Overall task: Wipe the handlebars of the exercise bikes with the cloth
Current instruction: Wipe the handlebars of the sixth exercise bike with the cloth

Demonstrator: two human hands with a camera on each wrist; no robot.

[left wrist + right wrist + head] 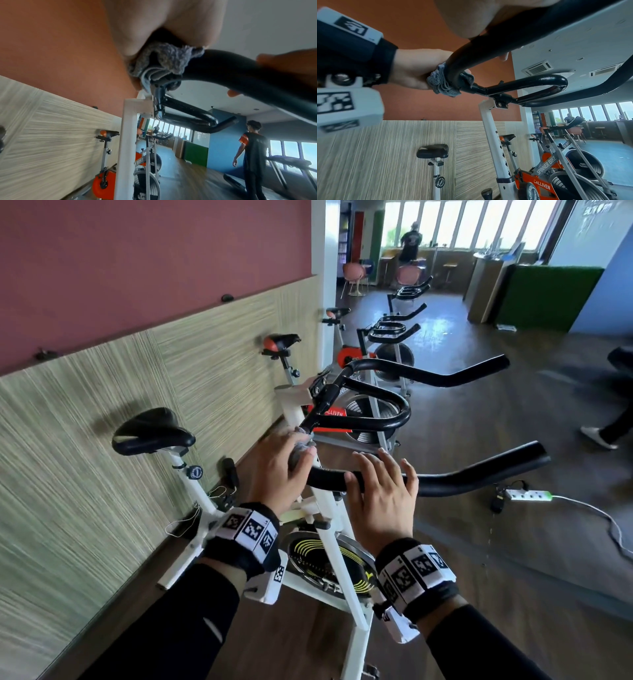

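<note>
The nearest white exercise bike has a black handlebar (pixel 479 477) (pixel 240 75) (pixel 488 44). My left hand (pixel 281 463) (pixel 414 67) grips a bunched grey cloth (pixel 303 445) (pixel 163 63) (pixel 443 83), wrapped round the bar's left bend close to the stem clamp. My right hand (pixel 380 494) (pixel 479 16) holds the same bar just to the right. Its fingers lie over the top and its thumb (pixel 233 93) hooks underneath. The inner loop of the bar (pixel 553 83) juts out beyond the cloth.
A second bike's black handlebars (pixel 428 374) stand just ahead, with more bikes in the row behind. This bike's saddle (pixel 152 431) and the panelled wall (pixel 102 371) are on the left. A power strip (pixel 527 495) lies on the floor at right. A person (pixel 254 155) walks by a treadmill.
</note>
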